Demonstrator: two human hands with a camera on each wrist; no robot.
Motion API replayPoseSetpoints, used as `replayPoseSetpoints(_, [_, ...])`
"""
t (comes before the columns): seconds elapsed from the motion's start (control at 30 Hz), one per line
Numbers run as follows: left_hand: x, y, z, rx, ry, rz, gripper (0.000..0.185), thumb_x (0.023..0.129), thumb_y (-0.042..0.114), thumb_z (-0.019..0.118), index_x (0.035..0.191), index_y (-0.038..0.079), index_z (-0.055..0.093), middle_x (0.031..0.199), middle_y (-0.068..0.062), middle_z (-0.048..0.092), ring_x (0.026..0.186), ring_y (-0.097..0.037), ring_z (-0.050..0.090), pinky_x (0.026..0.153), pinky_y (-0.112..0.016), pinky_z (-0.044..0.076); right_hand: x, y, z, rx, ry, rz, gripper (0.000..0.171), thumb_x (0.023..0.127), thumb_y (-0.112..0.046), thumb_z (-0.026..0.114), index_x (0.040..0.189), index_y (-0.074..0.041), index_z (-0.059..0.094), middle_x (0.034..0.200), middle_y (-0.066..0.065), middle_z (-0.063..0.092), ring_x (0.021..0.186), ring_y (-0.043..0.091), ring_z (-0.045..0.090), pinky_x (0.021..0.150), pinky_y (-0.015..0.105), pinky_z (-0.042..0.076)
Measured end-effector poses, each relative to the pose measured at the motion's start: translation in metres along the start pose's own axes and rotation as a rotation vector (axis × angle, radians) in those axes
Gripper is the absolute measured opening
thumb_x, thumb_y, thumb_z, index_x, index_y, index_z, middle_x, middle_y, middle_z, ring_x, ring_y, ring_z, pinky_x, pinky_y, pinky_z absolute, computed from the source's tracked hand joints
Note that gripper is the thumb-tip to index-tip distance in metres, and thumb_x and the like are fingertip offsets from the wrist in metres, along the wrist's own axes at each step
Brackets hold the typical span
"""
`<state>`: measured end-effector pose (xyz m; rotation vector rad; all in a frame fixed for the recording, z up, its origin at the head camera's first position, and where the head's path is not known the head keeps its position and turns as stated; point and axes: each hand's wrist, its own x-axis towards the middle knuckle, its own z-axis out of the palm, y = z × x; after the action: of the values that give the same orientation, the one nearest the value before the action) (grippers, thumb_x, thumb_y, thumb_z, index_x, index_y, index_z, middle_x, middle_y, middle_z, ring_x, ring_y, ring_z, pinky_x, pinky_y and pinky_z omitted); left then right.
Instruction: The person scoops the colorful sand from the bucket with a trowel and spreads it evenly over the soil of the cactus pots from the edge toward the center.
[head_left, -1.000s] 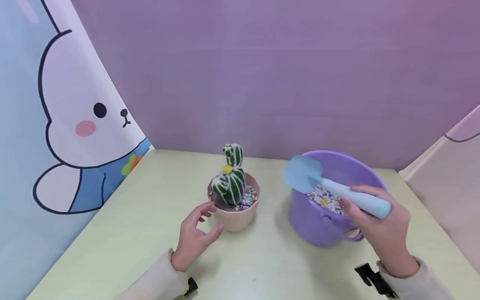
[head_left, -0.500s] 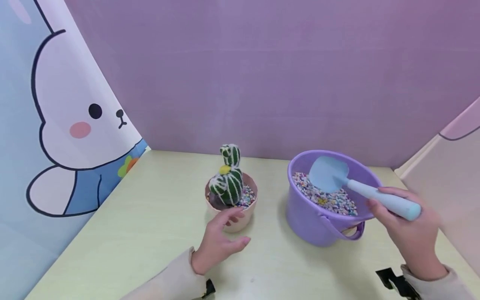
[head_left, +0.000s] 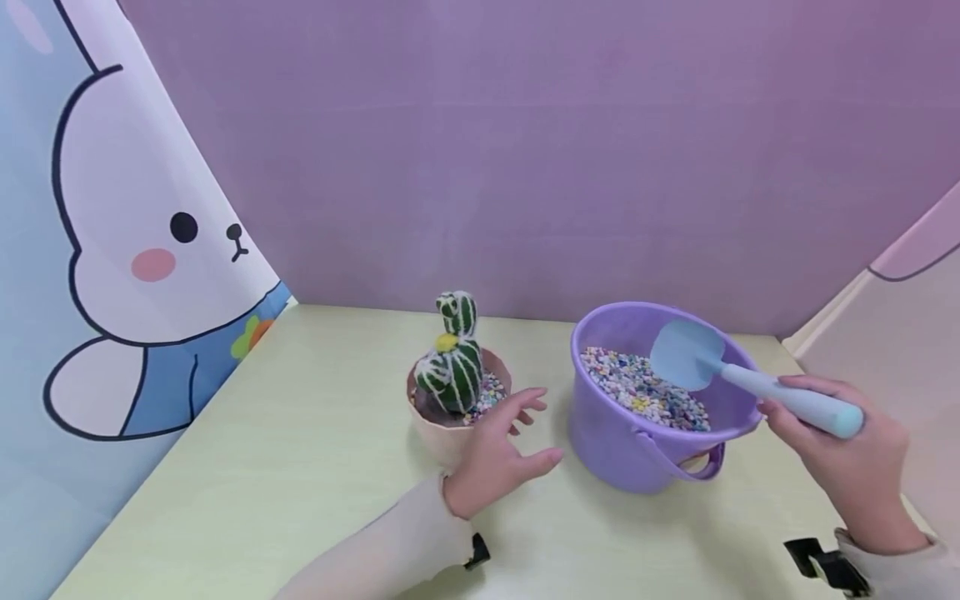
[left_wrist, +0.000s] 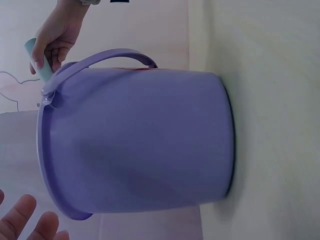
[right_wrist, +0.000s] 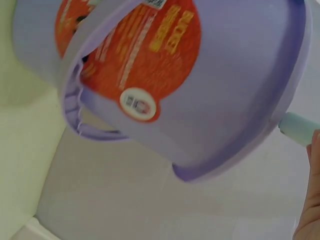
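With the right hand point(head_left: 847, 454) clamped round the light-blue toy shovel point(head_left: 738, 379), its blade over the coloured pebbles point(head_left: 637, 392) in the purple bucket point(head_left: 622, 446), dig shallow and level, while the left hand point(head_left: 498, 454), fingers spread, seemingly touches the cactus pot point(head_left: 442, 433) left of the bucket.

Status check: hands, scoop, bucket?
Right hand grips blue scoop, blade over pebbles in purple bucket. Left hand open beside cactus pot. Nothing blocking.
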<state>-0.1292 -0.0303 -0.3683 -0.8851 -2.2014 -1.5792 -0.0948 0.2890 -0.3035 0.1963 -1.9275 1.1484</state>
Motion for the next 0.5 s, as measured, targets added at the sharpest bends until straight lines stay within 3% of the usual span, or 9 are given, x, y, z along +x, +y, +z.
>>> replayPoseSetpoints(0.13, [0.014,0.002,0.01,-0.034,-0.027,-0.076,0.066,0.076,0.016,0.079,0.134,0.002,0.051,0.116,-0.012,0.062,0.092,-0.021,0.056,0.076,-0.026,0.049,0.004,0.001,-0.006,-0.102,-0.034,-0.053,0.046,0.061,0.01,0.071,0.09,-0.026,0.075,0.08,-0.033,0.062,0.061,-0.016,0.051,0.056,0.001,0.037])
replayPoseSetpoints(0.3, [0.03,0.006,0.018,-0.061,-0.015,-0.147,0.069,0.078,0.023,0.078,0.138,0.005,0.048,0.12,-0.011,0.06,0.094,-0.021,0.056,0.074,-0.027,0.05,0.009,0.006,-0.01,-0.124,-0.061,-0.157,0.043,0.061,0.004,0.07,0.092,-0.026,0.076,0.087,-0.036,0.061,0.067,-0.02,0.051,0.061,-0.001,0.035])
replayPoseSetpoints(0.5, [0.045,0.006,0.026,-0.091,-0.008,-0.221,0.072,0.079,0.03,0.076,0.141,0.011,0.046,0.124,-0.012,0.057,0.097,-0.02,0.054,0.074,-0.029,0.049,0.01,0.009,-0.018,-0.154,-0.085,-0.144,0.048,0.059,0.007,0.07,0.091,-0.028,0.075,0.087,-0.037,0.061,0.067,-0.02,0.051,0.062,-0.002,0.035])
